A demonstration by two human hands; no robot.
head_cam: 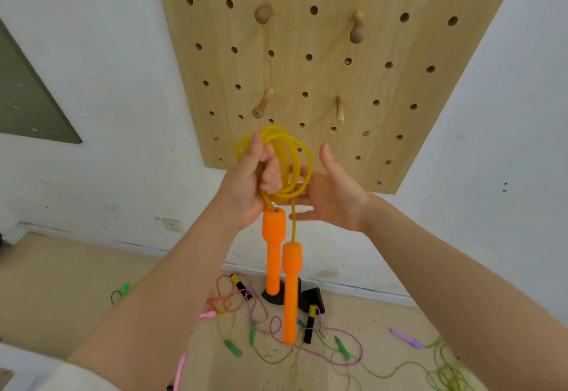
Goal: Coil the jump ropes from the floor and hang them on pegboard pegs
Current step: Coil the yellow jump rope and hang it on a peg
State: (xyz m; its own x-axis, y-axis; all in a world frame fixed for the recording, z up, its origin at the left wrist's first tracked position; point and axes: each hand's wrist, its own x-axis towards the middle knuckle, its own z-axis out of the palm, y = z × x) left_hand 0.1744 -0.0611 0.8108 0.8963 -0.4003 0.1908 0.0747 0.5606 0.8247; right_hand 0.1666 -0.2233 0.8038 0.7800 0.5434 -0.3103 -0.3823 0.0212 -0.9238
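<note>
My left hand (252, 181) grips a coiled yellow jump rope (292, 157) held up in front of the wooden pegboard (368, 89). Its two orange handles (281, 267) hang straight down below the coil. My right hand (333, 197) is beside the coil with fingers straight, its palm touching the loops from the right. A wooden peg (262, 104) sticks out just above the coil, another peg (339, 109) to its right, and two more pegs (264, 13) sit higher up.
Several loose jump ropes (276, 323) lie tangled on the floor below: purple, green and pink cords with green, pink, purple and black-yellow handles. A black stand (313, 297) sits by the white wall. A grey panel (27, 95) hangs at the left.
</note>
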